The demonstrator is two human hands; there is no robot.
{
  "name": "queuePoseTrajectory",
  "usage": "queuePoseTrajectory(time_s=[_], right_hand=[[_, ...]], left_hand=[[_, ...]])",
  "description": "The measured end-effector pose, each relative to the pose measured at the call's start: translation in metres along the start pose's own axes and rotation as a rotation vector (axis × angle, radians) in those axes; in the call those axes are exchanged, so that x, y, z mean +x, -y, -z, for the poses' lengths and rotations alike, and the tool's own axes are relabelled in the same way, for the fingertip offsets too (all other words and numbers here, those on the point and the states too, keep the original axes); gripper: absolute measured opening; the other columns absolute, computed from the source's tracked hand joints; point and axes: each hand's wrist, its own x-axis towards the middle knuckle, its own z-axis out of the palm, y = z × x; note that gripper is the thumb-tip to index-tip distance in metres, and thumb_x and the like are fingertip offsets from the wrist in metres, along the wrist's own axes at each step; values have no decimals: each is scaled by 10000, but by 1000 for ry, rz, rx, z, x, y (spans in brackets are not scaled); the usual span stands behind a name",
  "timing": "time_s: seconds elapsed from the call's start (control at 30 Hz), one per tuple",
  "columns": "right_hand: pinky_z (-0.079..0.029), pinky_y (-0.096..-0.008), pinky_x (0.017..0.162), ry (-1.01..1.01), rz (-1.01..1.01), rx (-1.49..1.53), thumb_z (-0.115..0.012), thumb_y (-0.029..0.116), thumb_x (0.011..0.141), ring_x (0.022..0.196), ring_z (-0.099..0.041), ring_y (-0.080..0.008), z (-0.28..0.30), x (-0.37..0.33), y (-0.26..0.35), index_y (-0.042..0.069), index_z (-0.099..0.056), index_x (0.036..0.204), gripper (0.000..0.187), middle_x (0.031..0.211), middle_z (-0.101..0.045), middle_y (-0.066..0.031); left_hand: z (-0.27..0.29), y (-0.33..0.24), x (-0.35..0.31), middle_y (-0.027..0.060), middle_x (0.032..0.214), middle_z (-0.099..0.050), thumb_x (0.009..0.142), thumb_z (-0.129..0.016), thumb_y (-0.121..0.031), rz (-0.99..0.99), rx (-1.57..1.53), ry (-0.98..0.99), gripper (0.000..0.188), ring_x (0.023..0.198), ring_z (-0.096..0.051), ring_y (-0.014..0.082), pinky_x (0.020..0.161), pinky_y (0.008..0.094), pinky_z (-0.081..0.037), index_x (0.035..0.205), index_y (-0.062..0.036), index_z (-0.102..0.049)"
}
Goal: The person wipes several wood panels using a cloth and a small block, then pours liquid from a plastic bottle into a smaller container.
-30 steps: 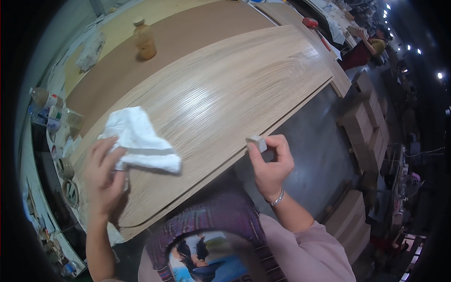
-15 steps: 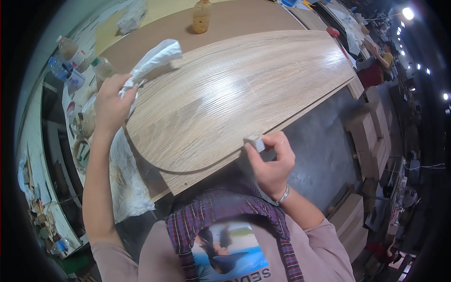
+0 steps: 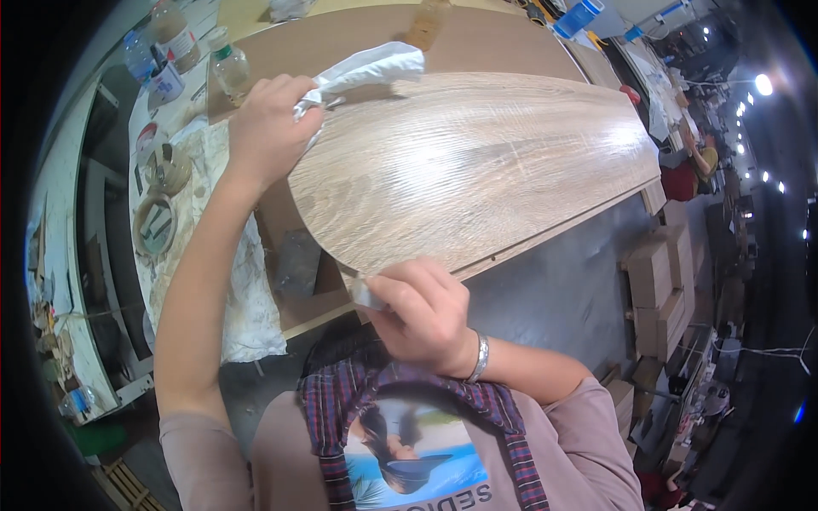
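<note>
A wood-grain panel (image 3: 477, 170) with a rounded left end lies across the workbench in front of me. My left hand (image 3: 271, 128) is closed round a crumpled white cloth (image 3: 371, 70), over the panel's far left edge, and the cloth's loose end trails to the right. My right hand (image 3: 422, 311) pinches a small grey block (image 3: 368, 295) between thumb and fingers. The block is at the near curved edge of the panel; whether it touches cannot be made out. A dark grey flat piece (image 3: 298, 262) lies on the brown board left of the panel.
Left of my left arm are a stained cloth (image 3: 243, 294), a round bowl with small pieces (image 3: 155, 226) and a green-capped bottle (image 3: 228, 66). An amber bottle (image 3: 426, 25) stands beyond the panel. Cardboard boxes (image 3: 652, 277) and a person (image 3: 694, 166) are at the right.
My right hand has carried the grey block leftward along the near edge to the rounded end. The view has shifted; my left hand still grips the cloth, now farther along the panel's edge.
</note>
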Motion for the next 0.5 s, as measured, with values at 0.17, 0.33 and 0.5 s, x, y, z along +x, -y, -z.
queuePoseTrajectory(time_s=[0.17, 0.33, 0.5], right_hand=[[-466, -322, 539, 133, 117, 43, -778, -50, 627, 620, -592, -248, 21, 40, -2, 3, -672, 957, 350, 795, -660, -116], [-466, -323, 538, 449, 212, -39, -740, -7, 586, 629, -567, -220, 47, 43, -15, 26, -696, 893, 311, 811, -660, -61], [-473, -327, 539, 606, 302, -86, -688, 21, 591, 664, -559, -207, 43, 63, -15, 52, -695, 887, 297, 848, -662, -34]], left_hand=[[-2, 0, -3, 55, 918, -664, 854, -611, -271, -18, 15, -12, 232, 929, -634, 278, 771, 424, -529, 1017, -133, -702], [1, -5, -3, 33, 943, -666, 868, -592, -274, 48, 10, 34, 209, 959, -630, 253, 782, 431, -543, 1007, -164, -703], [-2, -3, -4, 53, 886, -646, 837, -631, -235, 34, -43, -47, 173, 889, -614, 290, 772, 420, -505, 957, -126, -690]])
